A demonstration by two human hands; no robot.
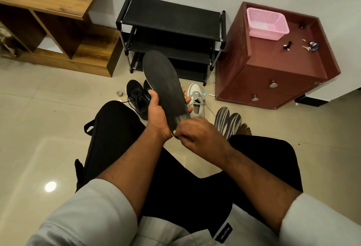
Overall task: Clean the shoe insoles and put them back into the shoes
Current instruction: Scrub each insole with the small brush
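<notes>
A dark insole is held up at frame centre, toe toward 12 o'clock and heel toward 5 o'clock. The left hand wraps its midsection, thumb on the near edge and fingertips showing past the far edge; the right hand pinches the heel end with curled fingers. Below the insole, at 11 o'clock of the hands, stands a black sneaker with loose laces; at 2 o'clock stands a white sneaker. Two striped grey insoles lie side by side on the tiled floor at 3 o'clock, just beside a bare foot. Open floor spreads toward 9 o'clock and toward 4 o'clock. A black shoe rack blocks the wall side at 12 o'clock, a wooden shelf unit stands at 10 o'clock, and a maroon cabinet at 2 o'clock carries a pink basket and keys. A small tape roll sits left of the black sneaker.
</notes>
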